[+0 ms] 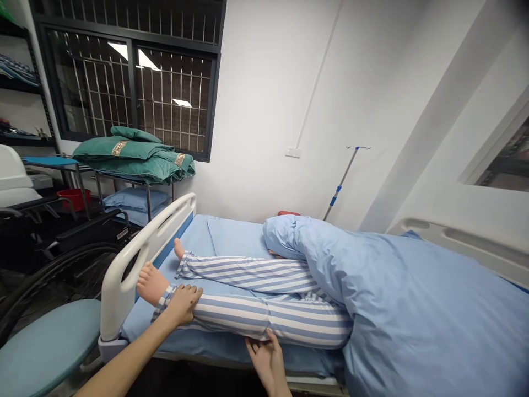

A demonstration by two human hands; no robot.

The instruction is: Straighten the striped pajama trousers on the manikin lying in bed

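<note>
On the bed lies what looks like a manikin with bare feet and blue-and-white striped trousers. My left hand (185,304) is wrapped over the near leg (231,315) just above the ankle, by the trouser cuff. Below the knee of that same leg is my right hand (268,355), palm turned up, with its thumb against the side and its fingers partly hidden beneath. The near foot (152,283) points up towards the bed end. Beside it the far leg (248,271) lies straight on the sheet. A light blue quilt (397,292) covers the upper body.
A white footboard (124,281) stands at the left. Beyond it are a wheelchair (61,248) and a round teal stool (49,347). Green folded bedding (132,154) lies on a rack under the window. An IV pole (342,182) rises behind the bed.
</note>
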